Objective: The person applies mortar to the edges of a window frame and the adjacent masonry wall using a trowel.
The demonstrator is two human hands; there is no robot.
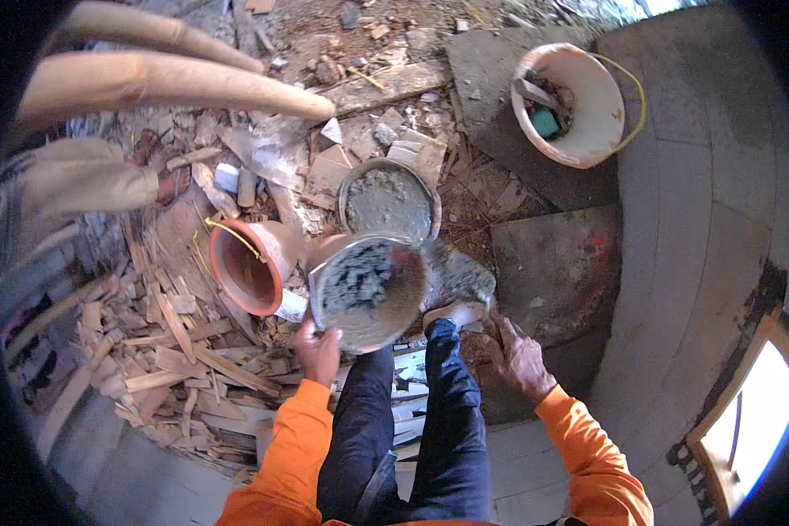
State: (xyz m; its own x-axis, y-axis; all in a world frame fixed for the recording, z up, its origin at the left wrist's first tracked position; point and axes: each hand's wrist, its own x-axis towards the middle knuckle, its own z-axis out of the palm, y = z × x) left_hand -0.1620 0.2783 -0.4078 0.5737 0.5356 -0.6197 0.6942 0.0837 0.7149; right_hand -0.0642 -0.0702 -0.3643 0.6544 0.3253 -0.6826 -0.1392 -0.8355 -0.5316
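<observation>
The left hand (pixel 317 351) gripped the near-left rim of a tilted pan (pixel 399 317), just ahead of it; the right hand (pixel 519 359) was closed around a mortar-caked trowel (pixel 460 276), its blade beside the pan. Beyond, a tub (pixel 342 195) of wet mortar (pixel 386 206) sat on a littered floor (pixel 486 219); a grey wall (pixel 693 175) rose rightward.

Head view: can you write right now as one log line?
left hand: grip on mortar-smeared bucket | right hand: grip on trowel | mortar-filled pan: just beyond | white bucket: upper right
</observation>
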